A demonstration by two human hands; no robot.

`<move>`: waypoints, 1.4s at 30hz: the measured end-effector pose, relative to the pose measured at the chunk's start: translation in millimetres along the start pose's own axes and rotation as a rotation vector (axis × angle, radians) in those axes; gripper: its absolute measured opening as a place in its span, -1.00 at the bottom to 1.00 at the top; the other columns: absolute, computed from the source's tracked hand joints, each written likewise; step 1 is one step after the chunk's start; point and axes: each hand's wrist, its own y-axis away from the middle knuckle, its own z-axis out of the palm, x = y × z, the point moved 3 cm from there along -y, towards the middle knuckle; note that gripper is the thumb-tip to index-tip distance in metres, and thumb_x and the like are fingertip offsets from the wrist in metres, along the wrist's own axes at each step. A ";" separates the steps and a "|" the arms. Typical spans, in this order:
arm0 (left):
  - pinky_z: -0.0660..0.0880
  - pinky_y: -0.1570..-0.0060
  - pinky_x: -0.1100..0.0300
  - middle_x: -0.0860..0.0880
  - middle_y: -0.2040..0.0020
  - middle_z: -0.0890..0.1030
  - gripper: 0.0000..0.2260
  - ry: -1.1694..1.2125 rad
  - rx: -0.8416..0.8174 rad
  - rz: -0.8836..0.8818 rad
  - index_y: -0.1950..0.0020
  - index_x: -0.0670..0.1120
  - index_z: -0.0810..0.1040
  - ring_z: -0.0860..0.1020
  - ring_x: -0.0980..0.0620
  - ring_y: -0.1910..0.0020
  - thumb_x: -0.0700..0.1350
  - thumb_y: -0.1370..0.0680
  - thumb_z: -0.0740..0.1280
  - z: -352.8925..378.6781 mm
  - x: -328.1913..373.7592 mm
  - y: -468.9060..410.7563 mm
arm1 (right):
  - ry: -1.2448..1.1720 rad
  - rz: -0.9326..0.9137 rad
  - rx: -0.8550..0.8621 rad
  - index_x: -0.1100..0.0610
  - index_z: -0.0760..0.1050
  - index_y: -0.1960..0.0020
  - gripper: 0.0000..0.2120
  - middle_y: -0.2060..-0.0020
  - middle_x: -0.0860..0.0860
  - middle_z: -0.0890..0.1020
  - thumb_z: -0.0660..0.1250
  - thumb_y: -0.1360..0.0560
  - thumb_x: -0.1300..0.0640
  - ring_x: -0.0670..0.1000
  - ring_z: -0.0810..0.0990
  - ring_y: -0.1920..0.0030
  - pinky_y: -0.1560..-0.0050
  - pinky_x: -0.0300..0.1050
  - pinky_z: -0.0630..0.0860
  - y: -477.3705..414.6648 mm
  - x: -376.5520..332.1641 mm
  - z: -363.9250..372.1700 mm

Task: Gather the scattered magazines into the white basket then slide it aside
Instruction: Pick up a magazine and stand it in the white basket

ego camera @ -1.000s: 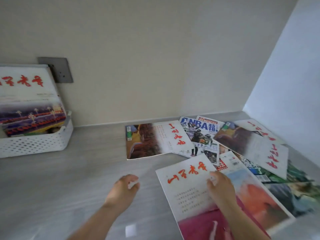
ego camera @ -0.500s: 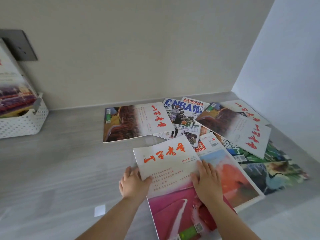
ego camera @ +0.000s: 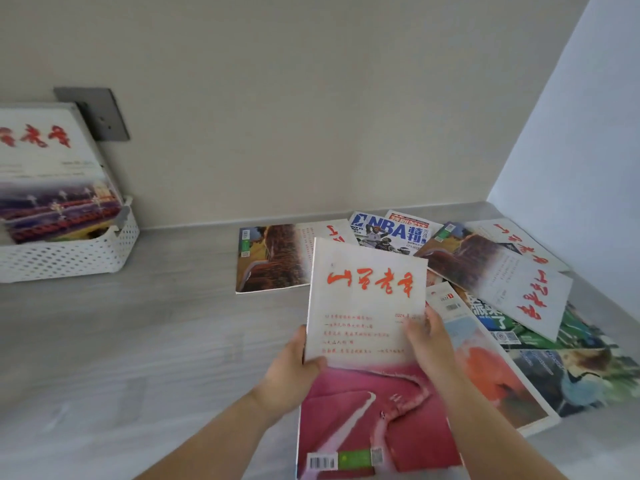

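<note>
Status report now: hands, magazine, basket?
Both hands, left and right, grip the white-and-pink magazine. White perforated plastic basket far left. Path clear.

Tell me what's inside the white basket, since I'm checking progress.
The white basket holds at least one upright magazine, white with red characters above a purple-red photo, leaning back. Something yellowish shows beside it. Its cover hides anything behind.

Left hand [ego camera: 291, 367] and right hand [ego camera: 427, 344], both gripping.
</note>
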 end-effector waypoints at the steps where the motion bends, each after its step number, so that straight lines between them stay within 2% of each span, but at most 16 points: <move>1: 0.35 0.21 0.66 0.04 -0.06 0.52 -0.64 -0.005 0.014 0.034 -0.22 -0.07 0.36 0.46 0.10 -0.07 -0.36 -0.48 0.17 -10.5 3.9 -1.4 | -0.075 -0.001 -0.010 0.11 0.28 -0.32 -0.60 -0.20 0.09 0.47 0.22 -0.49 0.19 0.06 0.44 -0.15 -0.08 -0.12 0.34 -2.7 -9.3 1.8; 3: 0.42 0.06 0.51 0.04 -0.06 0.54 -0.66 0.020 0.046 0.072 -0.18 -0.02 0.37 0.48 0.09 -0.08 -0.35 -0.49 0.18 -32.7 7.5 -2.9 | -0.193 -0.020 -0.016 0.10 0.41 -0.20 -0.70 -0.08 0.09 0.54 0.24 -0.48 0.25 0.04 0.50 0.01 0.13 -0.17 0.41 -8.1 -29.3 3.9; 5: 0.48 0.13 0.49 0.09 0.00 0.54 -0.71 0.053 0.080 0.078 -0.08 0.04 0.38 0.50 0.09 -0.02 -0.33 -0.50 0.20 -56.9 5.9 -0.6 | -0.281 -0.032 -0.054 0.10 0.50 -0.02 -0.78 0.04 0.10 0.58 0.24 -0.45 0.33 0.04 0.56 0.13 0.22 -0.14 0.45 -9.7 -51.8 8.6; 7: 0.47 0.23 0.53 0.08 0.03 0.55 -0.75 0.046 0.146 0.070 -0.02 0.01 0.41 0.52 0.07 0.01 -0.33 -0.49 0.22 -86.2 -0.8 3.1 | -0.283 -0.050 -0.141 0.15 0.49 0.02 -0.82 0.13 0.09 0.61 0.23 -0.45 0.36 0.04 0.59 0.18 0.19 -0.08 0.50 -6.8 -75.5 23.0; 9: 0.46 0.14 0.40 -0.01 0.01 0.58 -0.79 0.036 0.229 0.040 -0.06 -0.09 0.46 0.55 0.00 -0.01 -0.32 -0.48 0.25 -119.8 -8.8 6.5 | -0.263 -0.089 -0.221 0.19 0.46 -0.01 -0.83 0.21 0.03 0.61 0.22 -0.46 0.36 -0.02 0.60 0.25 0.30 -0.15 0.54 -0.2 -102.2 45.2; 13: 0.41 -0.01 0.21 -0.08 -0.09 0.58 -0.78 0.035 0.362 0.032 -0.12 -0.10 0.39 0.51 0.02 -0.01 -0.29 -0.50 0.21 -198.1 -19.4 10.4 | -0.260 -0.195 -0.290 0.10 0.45 0.18 -0.80 0.27 -0.02 0.59 0.20 -0.47 0.38 -0.10 0.58 0.33 0.43 -0.30 0.53 16.5 -167.1 105.9; 18: 0.40 -0.02 0.23 -0.09 -0.20 0.57 -0.78 -0.054 0.518 0.056 -0.18 -0.09 0.44 0.51 0.00 -0.10 -0.22 -0.54 0.20 -304.3 -26.6 10.6 | -0.205 -0.358 -0.334 0.08 0.37 0.30 -0.74 0.32 -0.03 0.56 0.20 -0.46 0.39 -0.08 0.55 0.37 0.38 -0.19 0.43 39.3 -242.9 201.5; 20: 0.38 0.04 0.38 -0.10 -0.20 0.58 -0.75 -0.130 0.611 0.092 -0.19 -0.13 0.48 0.51 0.04 -0.05 -0.22 -0.52 0.22 -346.8 -29.0 12.5 | -0.181 -0.406 -0.351 0.08 0.36 0.32 -0.73 0.33 -0.04 0.56 0.23 -0.45 0.39 -0.08 0.54 0.37 0.41 -0.23 0.44 48.5 -265.6 239.4; 22: 0.35 0.24 0.54 -0.12 -0.16 0.60 -0.75 -0.160 0.718 0.136 -0.17 -0.16 0.52 0.49 0.08 0.04 -0.24 -0.50 0.26 -386.7 -32.9 16.3 | -0.223 -0.441 -0.341 0.09 0.37 0.33 -0.73 0.36 -0.04 0.57 0.25 -0.43 0.39 -0.18 0.55 0.47 0.47 -0.30 0.44 56.2 -284.8 271.4; 25: 0.43 0.18 0.38 -0.12 -0.10 0.61 -0.75 -0.032 0.802 0.168 -0.15 -0.19 0.54 0.52 0.07 0.10 -0.27 -0.48 0.28 -430.8 -40.6 22.8 | -0.309 -0.468 -0.320 0.09 0.40 0.34 -0.72 0.44 -0.06 0.60 0.25 -0.41 0.43 -0.22 0.55 0.54 0.46 -0.28 0.47 66.0 -309.1 306.7; 28: 0.46 0.17 0.28 -0.02 0.00 0.58 -0.75 0.078 0.815 0.191 -0.16 -0.20 0.53 0.54 0.03 0.10 -0.28 -0.48 0.27 -462.3 -42.6 22.0 | -0.317 -0.509 -0.288 0.08 0.41 0.35 -0.71 0.41 -0.08 0.60 0.26 -0.41 0.42 -0.18 0.58 0.45 0.41 -0.30 0.52 74.1 -332.4 330.9; 31: 0.47 0.31 0.36 0.03 0.07 0.56 -0.76 0.123 0.851 0.232 -0.14 -0.18 0.54 0.56 0.06 0.18 -0.26 -0.49 0.27 -494.9 -40.7 14.4 | -0.341 -0.564 -0.265 0.07 0.40 0.34 -0.72 0.38 -0.08 0.59 0.27 -0.42 0.40 -0.17 0.58 0.40 0.39 -0.33 0.52 74.9 -359.0 351.1; 35: 0.41 0.51 0.56 0.05 0.14 0.57 -0.77 0.183 0.926 0.282 -0.12 -0.19 0.54 0.50 0.29 0.31 -0.25 -0.48 0.29 -544.3 -38.5 -2.9 | -0.366 -0.636 -0.260 0.03 0.41 0.35 -0.69 0.51 -0.18 0.60 0.27 -0.41 0.40 -0.28 0.57 0.47 0.38 -0.35 0.52 69.8 -391.3 379.1; 37: 0.40 0.51 0.56 0.05 0.13 0.55 -0.77 0.184 0.963 0.258 -0.12 -0.20 0.54 0.51 0.25 0.30 -0.25 -0.47 0.30 -564.3 -44.2 -13.2 | -0.350 -0.662 -0.246 0.01 0.41 0.35 -0.68 0.46 -0.19 0.58 0.28 -0.40 0.41 -0.31 0.55 0.48 0.41 -0.42 0.50 67.1 -400.3 395.7; 40: 0.42 0.36 0.42 0.03 0.09 0.54 -0.77 0.165 0.959 0.221 -0.11 -0.22 0.54 0.55 0.07 0.18 -0.26 -0.46 0.31 -582.1 -61.0 -32.4 | -0.315 -0.647 -0.242 0.02 0.41 0.34 -0.68 0.38 -0.13 0.56 0.27 -0.40 0.41 -0.31 0.54 0.47 0.46 -0.50 0.43 58.6 -398.5 421.5; 42: 0.40 0.37 0.42 0.01 0.11 0.55 -0.78 0.155 0.936 0.197 -0.10 -0.23 0.55 0.54 0.10 0.21 -0.26 -0.46 0.31 -587.5 -73.9 -43.2 | -0.284 -0.611 -0.244 0.04 0.42 0.30 -0.72 0.35 -0.11 0.56 0.27 -0.41 0.41 -0.25 0.54 0.41 0.45 -0.51 0.44 50.4 -392.3 436.1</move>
